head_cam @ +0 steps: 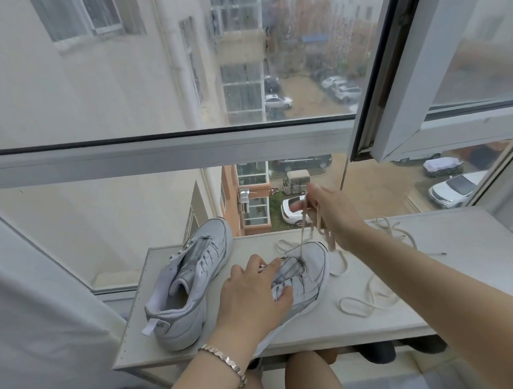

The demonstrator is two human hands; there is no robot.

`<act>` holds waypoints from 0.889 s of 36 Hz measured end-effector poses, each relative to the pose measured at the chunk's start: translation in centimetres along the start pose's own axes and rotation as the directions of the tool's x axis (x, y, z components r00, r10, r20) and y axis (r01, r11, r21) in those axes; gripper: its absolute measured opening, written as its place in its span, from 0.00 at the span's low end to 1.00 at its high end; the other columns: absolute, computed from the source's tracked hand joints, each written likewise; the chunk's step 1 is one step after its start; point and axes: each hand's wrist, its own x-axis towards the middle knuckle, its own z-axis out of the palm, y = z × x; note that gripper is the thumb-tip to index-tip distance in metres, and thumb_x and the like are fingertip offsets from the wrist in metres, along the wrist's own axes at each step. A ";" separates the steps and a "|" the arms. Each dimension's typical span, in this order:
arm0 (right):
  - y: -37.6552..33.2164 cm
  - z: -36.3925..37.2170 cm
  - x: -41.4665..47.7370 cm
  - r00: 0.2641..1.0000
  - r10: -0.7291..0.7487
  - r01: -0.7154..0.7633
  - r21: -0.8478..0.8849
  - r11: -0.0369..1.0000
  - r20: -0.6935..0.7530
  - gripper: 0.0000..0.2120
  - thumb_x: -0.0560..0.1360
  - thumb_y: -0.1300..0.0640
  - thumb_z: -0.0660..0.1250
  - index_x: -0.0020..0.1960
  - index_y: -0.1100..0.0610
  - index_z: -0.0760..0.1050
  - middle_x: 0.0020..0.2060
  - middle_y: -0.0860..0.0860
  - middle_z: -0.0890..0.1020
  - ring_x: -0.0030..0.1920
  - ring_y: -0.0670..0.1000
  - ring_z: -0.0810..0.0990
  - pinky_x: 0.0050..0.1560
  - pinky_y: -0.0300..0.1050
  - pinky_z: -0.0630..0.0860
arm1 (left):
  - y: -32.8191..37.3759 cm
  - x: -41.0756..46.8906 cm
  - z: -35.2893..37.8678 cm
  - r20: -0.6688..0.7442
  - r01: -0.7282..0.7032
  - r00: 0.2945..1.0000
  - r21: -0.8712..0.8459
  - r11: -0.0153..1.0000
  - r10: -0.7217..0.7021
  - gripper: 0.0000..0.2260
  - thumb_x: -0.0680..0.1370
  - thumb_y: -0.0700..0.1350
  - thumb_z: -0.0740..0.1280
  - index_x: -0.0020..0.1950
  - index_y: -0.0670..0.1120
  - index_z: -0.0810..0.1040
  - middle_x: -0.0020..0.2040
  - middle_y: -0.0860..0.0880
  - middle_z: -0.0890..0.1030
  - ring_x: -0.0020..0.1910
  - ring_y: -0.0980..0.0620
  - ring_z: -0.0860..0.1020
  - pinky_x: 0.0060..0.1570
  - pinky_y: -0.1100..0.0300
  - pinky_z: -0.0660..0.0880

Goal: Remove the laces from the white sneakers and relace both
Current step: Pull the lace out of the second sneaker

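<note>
Two white sneakers sit on a pale board (355, 321) by the window. The left sneaker (191, 278) leans on its side, laceless, with its tongue open. My left hand (253, 296) grips the right sneaker (310, 268) over its middle, fingers curled on the upper. My right hand (328, 209) is raised above that shoe's toe and pinches a cream lace (303, 230), which runs taut down into the shoe's front eyelets. A second loose lace (369, 298) lies in loops on the board to the right.
A large window (247, 142) stands just beyond the board, with an open sash (406, 101) at the upper right. White cloth (35, 304) hangs at the left. My knees (308, 373) are under the board's near edge.
</note>
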 end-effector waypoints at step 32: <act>-12.6 2.0 -5.2 0.938 -0.319 0.165 0.639 0.751 0.133 0.20 0.81 0.56 0.50 0.30 0.54 0.57 0.21 0.44 0.59 0.21 0.43 0.54 0.20 0.34 0.55 | 1.5 2.9 -10.4 -0.091 -0.154 0.986 -0.828 0.540 0.141 0.07 0.77 0.42 0.66 0.52 0.54 0.75 0.34 0.58 0.80 0.45 0.52 0.81 0.56 0.51 0.75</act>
